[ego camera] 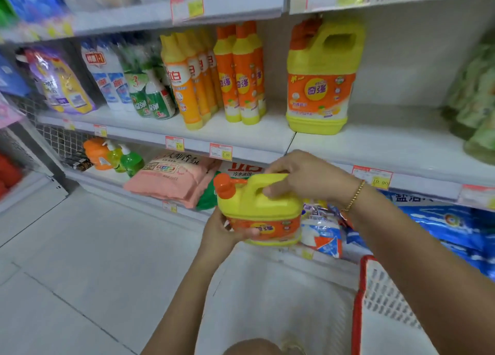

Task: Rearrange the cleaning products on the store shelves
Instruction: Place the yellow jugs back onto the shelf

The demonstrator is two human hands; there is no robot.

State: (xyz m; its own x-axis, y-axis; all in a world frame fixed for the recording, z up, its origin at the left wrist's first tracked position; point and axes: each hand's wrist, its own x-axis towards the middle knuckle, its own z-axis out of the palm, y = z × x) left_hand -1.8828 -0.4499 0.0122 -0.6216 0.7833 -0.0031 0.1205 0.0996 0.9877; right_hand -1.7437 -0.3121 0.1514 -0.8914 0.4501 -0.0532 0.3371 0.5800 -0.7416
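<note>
I hold a yellow detergent jug (257,207) with an orange cap and orange label in front of the lower shelves. My right hand (302,175) grips its top handle from above. My left hand (225,228) holds its lower left side, thumb on the label. A matching yellow jug (324,76) stands alone on the middle shelf (375,145), up and to the right of the held one. Left of it stand orange-and-yellow bottles (241,73) and taller yellow bottles (187,78).
Green spray bottles (152,97), white-blue bottles (109,78) and a purple refill pouch (61,81) fill the middle shelf's left. Pink bags (174,178) and blue bags (450,226) lie on the lower shelf. A red-rimmed basket (361,301) sits at lower right. Green packs (476,100) crowd the right edge.
</note>
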